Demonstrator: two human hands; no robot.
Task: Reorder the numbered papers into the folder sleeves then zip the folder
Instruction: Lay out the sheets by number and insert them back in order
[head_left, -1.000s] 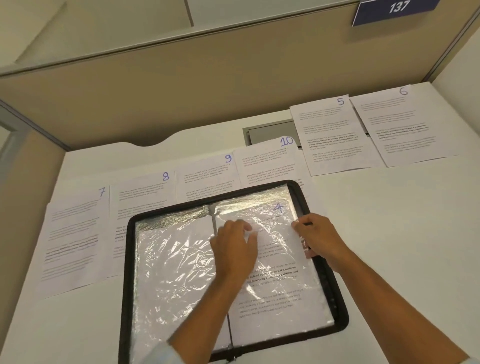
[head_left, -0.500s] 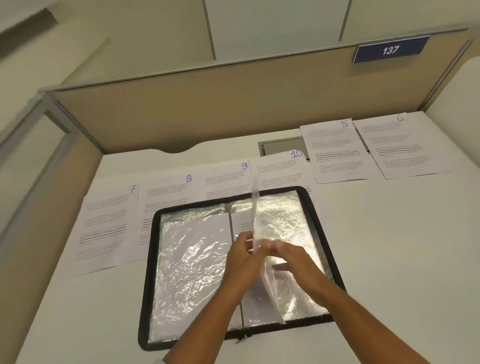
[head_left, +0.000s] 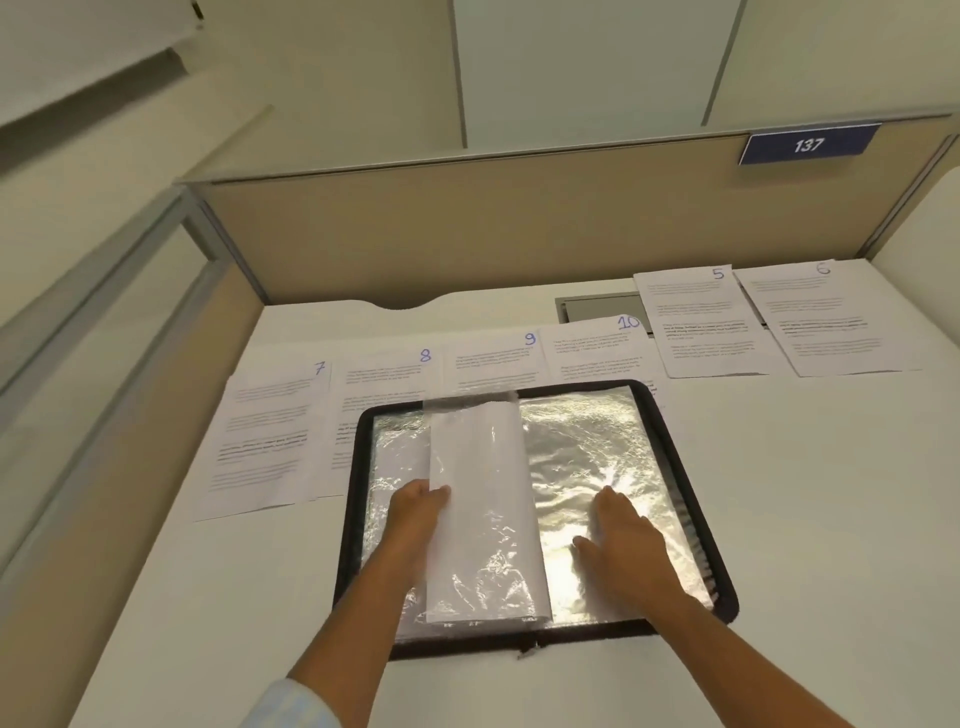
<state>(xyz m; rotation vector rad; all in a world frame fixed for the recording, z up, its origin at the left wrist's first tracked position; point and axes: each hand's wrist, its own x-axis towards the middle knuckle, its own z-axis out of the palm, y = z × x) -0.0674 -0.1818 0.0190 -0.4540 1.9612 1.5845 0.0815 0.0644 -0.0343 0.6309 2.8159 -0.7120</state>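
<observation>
A black zip folder (head_left: 675, 441) lies open on the white desk, its clear plastic sleeves shining. One filled sleeve (head_left: 483, 499) stands half turned over the folder's middle, its white back facing me. My left hand (head_left: 415, 514) holds that sleeve's left edge, thumb on top. My right hand (head_left: 623, 540) rests flat with straight fingers on the shiny right-hand sleeve (head_left: 587, 447). Loose numbered papers lie behind the folder: 7 (head_left: 265, 441), 8 (head_left: 384, 384), 9 (head_left: 493, 361), 10 (head_left: 597, 348), 5 (head_left: 701, 322) and 6 (head_left: 826, 317).
A beige partition (head_left: 467, 234) closes off the desk's back and left side, with a blue sign reading 137 (head_left: 808, 144). A grey cable hatch (head_left: 602, 307) sits in the desk behind paper 10. The folder's zip pull (head_left: 527, 649) lies at the near edge.
The sleeve holding paper 4 was lifted off the right side and swung leftward. My right hand let go of it and came down flat on the right-hand sleeve. The view tilted up.
</observation>
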